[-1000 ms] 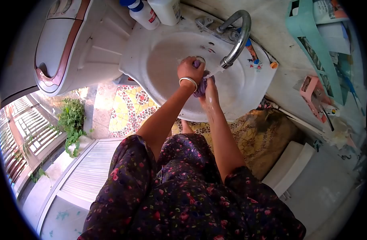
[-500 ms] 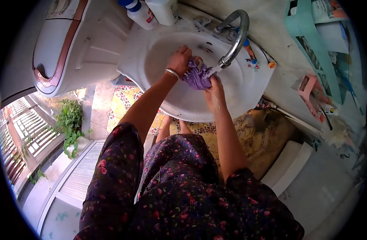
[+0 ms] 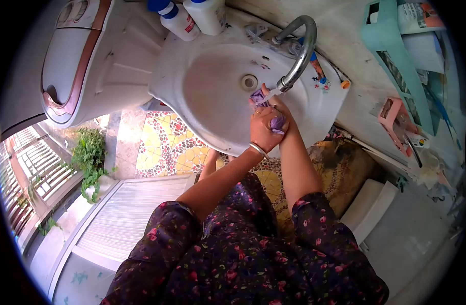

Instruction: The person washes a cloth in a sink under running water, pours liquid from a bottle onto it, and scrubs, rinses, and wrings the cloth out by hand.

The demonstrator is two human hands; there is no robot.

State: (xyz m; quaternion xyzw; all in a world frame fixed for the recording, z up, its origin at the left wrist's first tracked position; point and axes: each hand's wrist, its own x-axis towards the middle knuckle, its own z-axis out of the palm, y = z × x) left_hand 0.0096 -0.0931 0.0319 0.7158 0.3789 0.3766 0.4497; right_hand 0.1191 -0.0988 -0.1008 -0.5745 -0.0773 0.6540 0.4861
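Note:
A wet purple cloth (image 3: pixel 277 123) is bunched up between my two hands over the near right part of the white sink (image 3: pixel 207 101). My left hand (image 3: pixel 264 127), with a bangle at the wrist, is closed round the cloth. Against it, on the right, my right hand (image 3: pixel 279 108) grips the cloth too, its fingers partly hidden by my left hand. Water runs from the curved metal faucet (image 3: pixel 289 81) onto the cloth and my right hand. The drain (image 3: pixel 249 82) shows just beyond my hands.
White bottles (image 3: pixel 184 25) with blue caps stand at the sink's back left. A toothpaste tube (image 3: pixel 318 68) and an orange cap (image 3: pixel 345 84) lie on the right rim. Green (image 3: pixel 395 66) and pink (image 3: pixel 395 119) holders hang on the right wall. A washing machine (image 3: pixel 70 56) is at the left.
The cloth was spread between my hands half a second ago and is now bunched. My left hand has moved right and towards me, against my right hand, uncovering the drain.

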